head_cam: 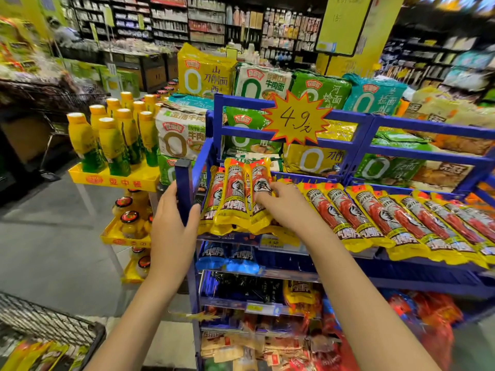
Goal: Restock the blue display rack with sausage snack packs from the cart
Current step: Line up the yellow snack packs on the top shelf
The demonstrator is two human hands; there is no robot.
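So the left hand (171, 210) has its fingers wrapped round the corner post of the blue display rack (184, 188), arm reaching straight up. Right hand (281, 204) lies flat, fingers together, pressing the sausage snack packs (235, 196) stacked on the rack's top shelf.

Single head view, wide-angle, worn on the person, aimed forward and down. Close range: the blue plastic display rack (348, 124) fills centre and right, its near corner post within arm's reach. Black wire-mesh cart (48, 325) clips the bottom-left corner. Store shelving far behind, blurred. Edges bend from lens distortion
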